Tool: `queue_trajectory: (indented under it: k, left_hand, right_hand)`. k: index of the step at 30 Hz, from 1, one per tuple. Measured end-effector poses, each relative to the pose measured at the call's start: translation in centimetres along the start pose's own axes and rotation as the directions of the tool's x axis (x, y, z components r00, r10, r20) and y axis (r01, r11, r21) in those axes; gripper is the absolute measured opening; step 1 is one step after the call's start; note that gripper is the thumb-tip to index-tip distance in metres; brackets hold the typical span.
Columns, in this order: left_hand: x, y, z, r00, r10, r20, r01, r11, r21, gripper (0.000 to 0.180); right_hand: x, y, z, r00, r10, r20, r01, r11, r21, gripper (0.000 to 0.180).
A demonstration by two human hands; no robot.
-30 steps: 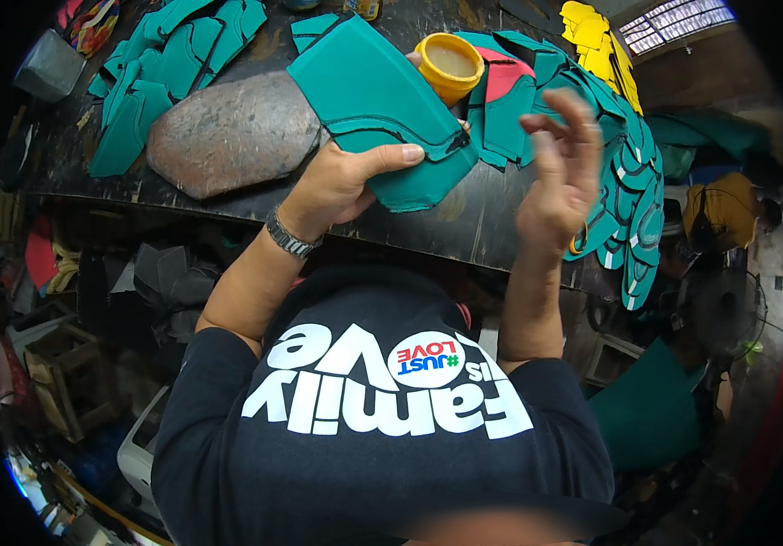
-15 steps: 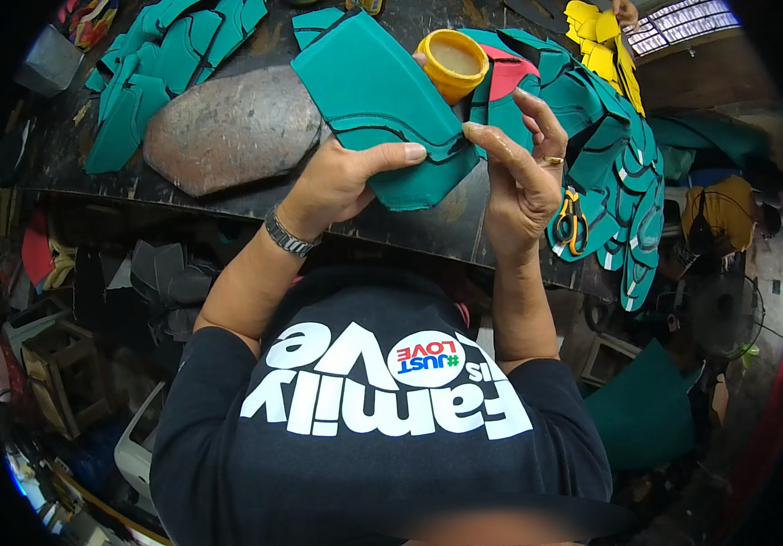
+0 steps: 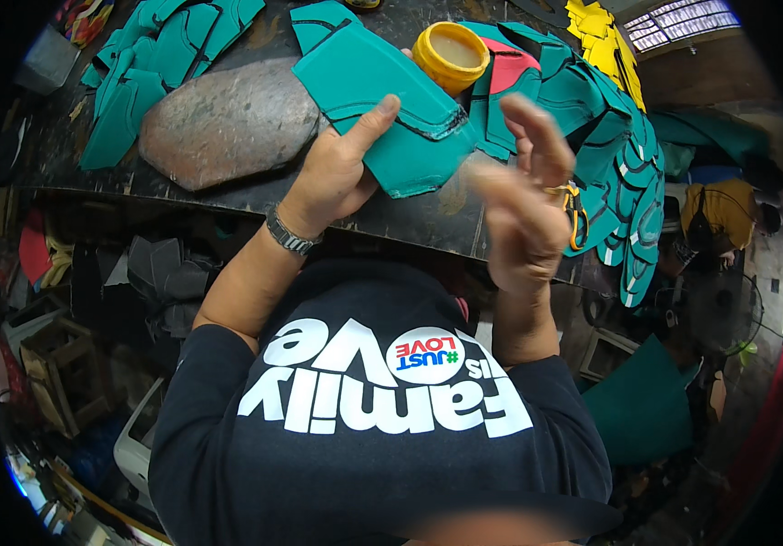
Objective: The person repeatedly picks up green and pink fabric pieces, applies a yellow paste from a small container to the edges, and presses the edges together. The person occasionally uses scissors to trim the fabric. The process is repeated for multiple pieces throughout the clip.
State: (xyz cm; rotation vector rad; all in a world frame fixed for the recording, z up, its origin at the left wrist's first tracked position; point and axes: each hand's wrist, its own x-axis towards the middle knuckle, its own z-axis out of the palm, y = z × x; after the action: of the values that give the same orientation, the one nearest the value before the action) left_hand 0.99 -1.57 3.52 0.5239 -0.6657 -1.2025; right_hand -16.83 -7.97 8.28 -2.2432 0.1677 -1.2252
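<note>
**Teal sheet pinched in the left hand, right hand loose beside it**

Above the near edge of the counter (image 3: 182, 187) I see my left hand (image 3: 332, 177) clamped on a teal foam sheet (image 3: 378, 96), thumb on top, fingers beneath. The sheet's long axis runs from upper left down to lower right, so its free end points toward my right hand (image 3: 523, 205). That hand is off the sheet, blurred, fingers spread and holding nothing. It sits just beside the sheet's lower right corner, so it is the nearer one to that end. A yellow tub (image 3: 451, 55) stands just beyond the sheet, a flat stone (image 3: 228, 118) lies to the left, and stacked teal pieces (image 3: 628, 182) crowd the right. Open room is toward me, past the counter edge.
</note>
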Motion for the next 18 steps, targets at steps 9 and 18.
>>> queue_trajectory:
  k: [9, 18]
  left_hand:
    - [0.2, 1.2, -1.9, 0.992, -0.088, 0.091, 0.101, 0.983, -0.156, 0.066]
    - [-1.6, -0.7, -2.4, 0.987, -0.157, -0.028, 0.157, 0.919, 0.362, 0.051]
  right_hand:
    - [-0.8, 4.4, 2.1, 0.852, 0.499, 0.157, -0.473, 0.608, 0.637, 0.101]
    - [-0.8, 4.1, 3.8, 0.794, 0.607, -0.015, -0.394, 0.534, 0.748, 0.089]
